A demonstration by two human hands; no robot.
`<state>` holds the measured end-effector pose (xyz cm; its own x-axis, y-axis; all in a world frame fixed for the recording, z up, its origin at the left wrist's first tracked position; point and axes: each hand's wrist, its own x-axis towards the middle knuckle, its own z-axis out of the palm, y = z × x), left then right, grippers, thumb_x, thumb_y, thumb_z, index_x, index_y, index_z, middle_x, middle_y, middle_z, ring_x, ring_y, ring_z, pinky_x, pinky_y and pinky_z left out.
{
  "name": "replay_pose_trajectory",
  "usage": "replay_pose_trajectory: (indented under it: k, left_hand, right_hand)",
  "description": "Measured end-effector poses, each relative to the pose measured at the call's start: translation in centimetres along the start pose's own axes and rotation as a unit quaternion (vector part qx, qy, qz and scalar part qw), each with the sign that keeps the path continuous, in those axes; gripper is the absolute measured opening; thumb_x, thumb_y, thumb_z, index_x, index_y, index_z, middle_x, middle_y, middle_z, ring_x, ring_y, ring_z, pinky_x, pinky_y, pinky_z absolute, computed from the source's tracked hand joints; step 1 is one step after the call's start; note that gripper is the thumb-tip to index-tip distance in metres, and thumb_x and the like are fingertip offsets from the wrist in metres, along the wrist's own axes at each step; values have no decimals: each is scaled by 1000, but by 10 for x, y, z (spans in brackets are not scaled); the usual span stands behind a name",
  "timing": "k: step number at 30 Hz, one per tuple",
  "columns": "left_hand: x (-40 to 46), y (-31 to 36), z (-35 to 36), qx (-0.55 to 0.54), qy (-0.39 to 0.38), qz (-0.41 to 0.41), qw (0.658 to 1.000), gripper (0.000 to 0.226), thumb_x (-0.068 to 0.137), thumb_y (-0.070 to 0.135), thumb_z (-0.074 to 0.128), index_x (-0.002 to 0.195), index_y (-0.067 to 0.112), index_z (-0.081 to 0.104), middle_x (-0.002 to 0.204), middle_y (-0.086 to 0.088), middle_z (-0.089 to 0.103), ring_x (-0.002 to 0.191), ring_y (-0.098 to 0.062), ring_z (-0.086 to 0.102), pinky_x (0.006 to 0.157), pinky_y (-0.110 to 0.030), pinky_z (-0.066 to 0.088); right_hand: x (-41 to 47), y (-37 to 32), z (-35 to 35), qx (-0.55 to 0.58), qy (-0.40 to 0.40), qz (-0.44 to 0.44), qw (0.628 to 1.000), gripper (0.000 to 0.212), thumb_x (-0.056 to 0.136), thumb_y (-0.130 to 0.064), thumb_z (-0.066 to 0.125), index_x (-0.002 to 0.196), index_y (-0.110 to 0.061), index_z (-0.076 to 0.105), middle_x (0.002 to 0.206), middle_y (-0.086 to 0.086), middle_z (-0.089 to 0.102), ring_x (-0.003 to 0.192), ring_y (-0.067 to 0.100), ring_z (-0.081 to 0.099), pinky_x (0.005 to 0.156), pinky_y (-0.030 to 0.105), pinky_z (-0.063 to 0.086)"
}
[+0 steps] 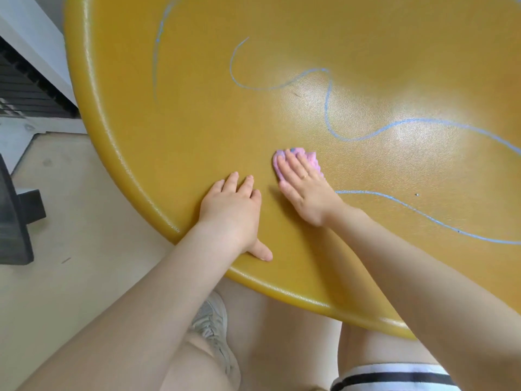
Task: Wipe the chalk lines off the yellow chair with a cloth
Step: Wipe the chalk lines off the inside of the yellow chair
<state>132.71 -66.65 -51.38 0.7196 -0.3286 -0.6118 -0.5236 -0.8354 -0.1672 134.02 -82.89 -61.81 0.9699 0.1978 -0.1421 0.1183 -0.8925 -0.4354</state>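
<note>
Nearest, at the bottom of the frame, we see our bare knees, a grey shoe (212,325) on the pale floor (70,221), and a striped black-and-white hem (394,378) at lower right. Both forearms reach up from the bottom corners toward the middle.

Our left hand (234,210) lies flat on the chair (197,108) close to its rounded near rim, fingers loosely spread and the thumb pointing toward lower right; it holds nothing. Just to its right, our right hand (303,190) is pressed palm down on the cloth (311,159), fingers straight and close together. The cloth is pink and bunched; most of it is hidden under the fingers, with its edges showing past the fingertips and along the hand's right side. It rests on the yellow seat slightly right of the frame's centre.

Blue chalk lines (327,103) curl over the seat. One starts beside the right wrist and runs toward the right edge of the frame. Another loops above the cloth, apart from it, and winds up toward the centre top. A fainter stroke runs down from the upper left of the seat.

Farthest, in the upper left corner, stand a white ledge (36,38) and dark slats (19,91); a black object (14,221) sits at the left edge.
</note>
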Motion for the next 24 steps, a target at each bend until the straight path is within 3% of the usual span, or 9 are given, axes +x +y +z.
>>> replay_pose_trajectory:
  k: [2,6,11,13,15,18,20,22,24]
  left_hand:
    - [-1,-1,1,4,0,-1,1000,114,67,75,55,150,18,1,158,-1,-12,145,-23,-11,117,-35,0]
    - [-3,1,2,0,5,-4,1000,113,68,75,54,150,19,2,158,0,-12,145,-23,-11,118,-36,-1]
    - [-4,2,4,2,6,-3,1000,109,70,76,51,150,20,2,158,0,-13,145,-24,-11,117,-36,-1]
    - [-4,1,4,6,8,0,1000,109,70,76,50,150,20,2,158,-1,-13,145,-24,-11,117,-36,-1]
    - [-4,1,5,10,9,-1,1000,109,70,77,49,150,20,2,158,-1,-13,145,-24,-11,117,-36,-1]
    - [-3,5,7,14,10,-9,1000,109,68,79,48,150,23,1,158,-1,-13,145,-27,-12,117,-38,-2]
    - [-2,10,7,15,10,-15,1000,109,67,80,48,150,26,1,158,-1,-14,145,-28,-13,117,-40,-3]
    - [-1,12,7,17,5,-24,1000,110,67,81,47,150,27,0,157,-1,-15,144,-28,-14,118,-40,-4]
    - [-1,12,8,16,-1,-29,999,109,67,82,46,149,27,-1,157,0,-17,144,-28,-15,118,-40,-5]
  right_hand:
    - [25,8,-6,0,17,38,999,68,87,-49,10,146,-18,3,156,5,-3,143,21,-12,116,42,-7]
    - [35,9,-20,35,-9,81,996,55,99,-40,22,147,-22,2,156,-1,-6,142,18,-14,116,40,-8]
    - [-35,-15,-5,12,-49,-19,999,73,86,-61,9,146,-19,5,155,5,-6,142,20,-15,115,42,-11]
    - [-80,-30,-2,29,-59,-82,994,89,76,-75,-5,146,-21,4,153,-3,-11,141,15,-18,115,34,-15]
    - [-105,-30,-2,62,-96,-102,988,92,71,-77,-12,146,-26,3,152,-9,-13,140,8,-20,111,22,-18]
    - [-90,-15,-5,86,-125,-109,982,82,78,-72,-8,146,-28,7,155,-8,-6,141,9,-18,112,24,-17]
    - [-62,-5,-7,67,-100,-84,989,66,89,-59,5,146,-26,10,156,-2,-2,142,14,-15,114,31,-16]
    - [-32,2,-12,51,-71,-36,995,52,99,-40,20,146,-22,10,156,1,-2,142,17,-13,110,29,-16]
    - [-5,10,-20,36,-40,0,999,50,101,-31,25,146,-20,7,156,3,-2,143,20,-13,109,28,-15]
